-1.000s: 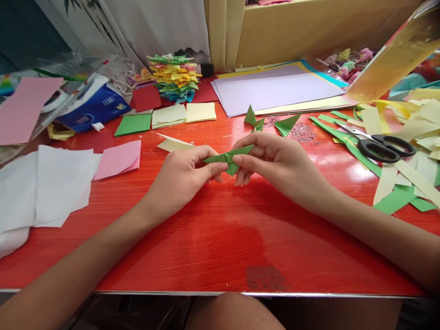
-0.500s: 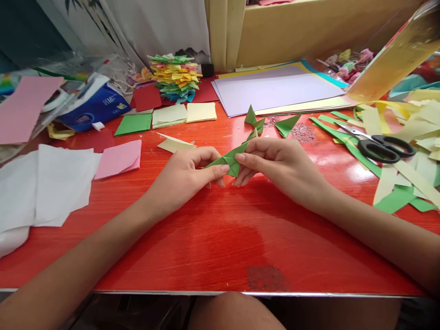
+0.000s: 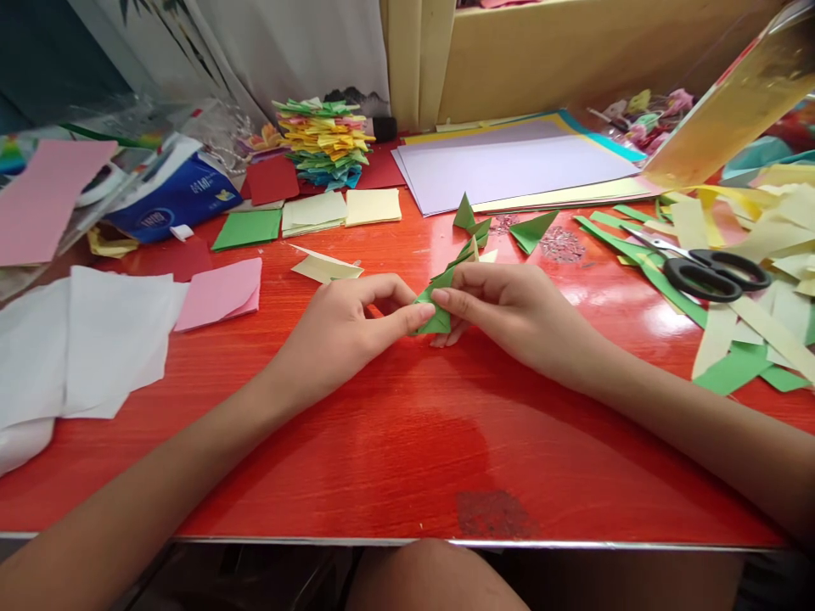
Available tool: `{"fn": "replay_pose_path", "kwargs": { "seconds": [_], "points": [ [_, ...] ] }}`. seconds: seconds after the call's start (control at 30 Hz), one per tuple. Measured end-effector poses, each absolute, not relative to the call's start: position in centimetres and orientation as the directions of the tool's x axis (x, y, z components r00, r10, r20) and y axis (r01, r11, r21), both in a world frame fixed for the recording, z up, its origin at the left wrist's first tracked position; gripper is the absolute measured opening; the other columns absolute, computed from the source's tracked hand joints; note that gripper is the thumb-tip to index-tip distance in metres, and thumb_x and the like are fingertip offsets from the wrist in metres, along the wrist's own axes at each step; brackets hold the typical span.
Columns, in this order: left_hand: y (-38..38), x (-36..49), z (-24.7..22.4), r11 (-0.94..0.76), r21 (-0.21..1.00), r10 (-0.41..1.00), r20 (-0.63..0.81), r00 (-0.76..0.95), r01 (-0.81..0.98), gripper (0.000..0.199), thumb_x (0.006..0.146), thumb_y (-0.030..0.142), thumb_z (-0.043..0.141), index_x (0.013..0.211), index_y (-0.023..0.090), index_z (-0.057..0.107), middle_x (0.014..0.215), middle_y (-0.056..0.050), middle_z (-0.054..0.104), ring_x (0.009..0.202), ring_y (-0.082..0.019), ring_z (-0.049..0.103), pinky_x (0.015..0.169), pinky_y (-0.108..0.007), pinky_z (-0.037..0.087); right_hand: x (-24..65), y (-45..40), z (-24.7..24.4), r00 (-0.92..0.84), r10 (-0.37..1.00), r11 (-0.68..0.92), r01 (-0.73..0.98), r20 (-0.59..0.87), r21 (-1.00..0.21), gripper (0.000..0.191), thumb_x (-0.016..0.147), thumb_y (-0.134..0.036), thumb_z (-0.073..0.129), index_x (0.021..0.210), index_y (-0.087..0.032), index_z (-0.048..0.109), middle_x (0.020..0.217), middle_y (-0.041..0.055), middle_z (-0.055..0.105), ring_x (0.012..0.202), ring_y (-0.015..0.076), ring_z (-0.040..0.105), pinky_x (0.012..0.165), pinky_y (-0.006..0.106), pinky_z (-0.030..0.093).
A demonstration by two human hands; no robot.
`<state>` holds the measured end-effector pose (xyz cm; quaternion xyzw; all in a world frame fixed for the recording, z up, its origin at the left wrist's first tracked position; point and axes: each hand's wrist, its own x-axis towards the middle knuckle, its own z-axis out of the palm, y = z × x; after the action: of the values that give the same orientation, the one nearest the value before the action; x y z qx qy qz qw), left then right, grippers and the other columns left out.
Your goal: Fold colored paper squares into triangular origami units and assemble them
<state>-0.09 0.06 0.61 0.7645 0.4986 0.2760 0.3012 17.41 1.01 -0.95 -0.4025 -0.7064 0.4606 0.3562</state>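
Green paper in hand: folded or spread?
Folded: creases and angled edges show on the green paper between left hand and right hand.

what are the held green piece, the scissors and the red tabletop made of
Green piece: matte paper, judging by its thin, crisp folds. Scissors: silvery metal blades, likely steel; black handles probably plastic, from their smooth look. Red tabletop: glossy, with reflections and wood-like grain; real wood or laminate, I can't tell.

The green folded paper (image 3: 438,321), creased (a good part of it covered), is pinched between left hand (image 3: 356,321) and right hand (image 3: 513,307), slanting up to the right; its outline looks angular, though that is hard to judge.
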Motion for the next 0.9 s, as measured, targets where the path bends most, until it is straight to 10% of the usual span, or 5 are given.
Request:
{"fn": "replay_pose_path", "kwargs": {
  "seconds": [0.5,0.73,0.9],
  "points": [
    [0.2,0.1,-0.6,-0.199,0.913,0.957,0.102,0.271,0.357,0.008,0.078,0.025,0.054,0.076,0.017,0.053,0.065,0.000,0.058,0.056,-0.012,0.058,0.052,-0.025,0.052,17.0,0.8,-1.1,-0.407,0.913,-0.029,0.016,-0.033,-0.999,0.018,0.074,-0.037,0.061,0.070,-0.020,0.064,0.073,0.0015,0.067,0.071,0.0157,0.065,0.068,0.027,0.056],
    [-0.3,0.1,-0.3,-0.556,0.520,0.810,0.514,0.282,0.649,0.030,0.074,0.028,0.060,0.103,0.026,0.052,0.114,-0.004,0.051,0.112,-0.023,0.045,0.086,-0.037,0.045,16.9,0.4,-1.0,-0.330,0.943,0.054,0.056,0.032,-0.997,0.018,0.076,-0.035,0.058,0.066,-0.021,0.064,0.068,0.0004,0.066,0.069,0.0149,0.065,0.068,0.027,0.055],
    [-0.2,-0.2,-0.1,-0.685,0.333,0.697,0.557,0.452,0.648,0.029,0.079,0.025,0.055,0.107,0.029,0.053,0.120,-0.001,0.050,0.123,-0.024,0.034,0.101,-0.043,0.031,17.0,0.2,-0.9,-0.350,0.934,0.091,0.049,0.068,-0.995,0.019,0.077,-0.036,0.056,0.073,-0.021,0.066,0.074,0.0008,0.067,0.073,0.0154,0.065,0.070,0.028,0.055]
  ]
}}
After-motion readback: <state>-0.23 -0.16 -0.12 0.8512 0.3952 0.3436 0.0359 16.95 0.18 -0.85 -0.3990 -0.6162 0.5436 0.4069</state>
